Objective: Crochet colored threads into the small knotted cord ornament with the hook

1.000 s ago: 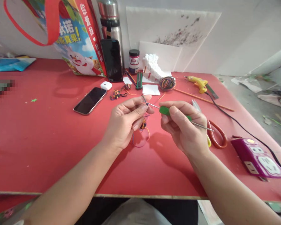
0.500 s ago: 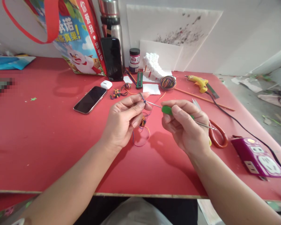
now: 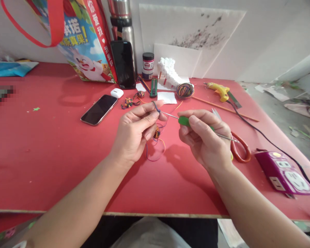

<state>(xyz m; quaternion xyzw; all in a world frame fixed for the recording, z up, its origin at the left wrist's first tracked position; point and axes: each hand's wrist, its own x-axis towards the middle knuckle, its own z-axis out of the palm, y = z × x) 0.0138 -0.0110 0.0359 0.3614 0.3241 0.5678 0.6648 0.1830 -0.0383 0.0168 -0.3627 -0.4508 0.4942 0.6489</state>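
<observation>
My right hand (image 3: 206,137) is closed around the green grip of a crochet hook (image 3: 184,121), whose thin metal shaft points left. Dark blue yarn (image 3: 157,107) loops over the raised index finger of my left hand (image 3: 139,129), and its thumb pinches that yarn where the hook's tip meets it. Below the left fingertips shows a small orange and dark crocheted piece (image 3: 157,133), partly hidden by them. From there a loose loop of blue and orange yarn hangs down. I cannot make out the stitch at the hook's tip.
Scissors (image 3: 240,148) lie behind my right hand, near a purple power strip (image 3: 284,172). Farther back are a yarn ball (image 3: 185,91), a yellow glue gun (image 3: 219,91), an orange stick (image 3: 227,110), a utility knife (image 3: 153,88) and a phone (image 3: 99,109). A standing phone (image 3: 123,65) leans near a bag.
Both hands stay nearly in place. The blue yarn by the left index finger shows as a slightly more open loop; the hook has barely moved.
</observation>
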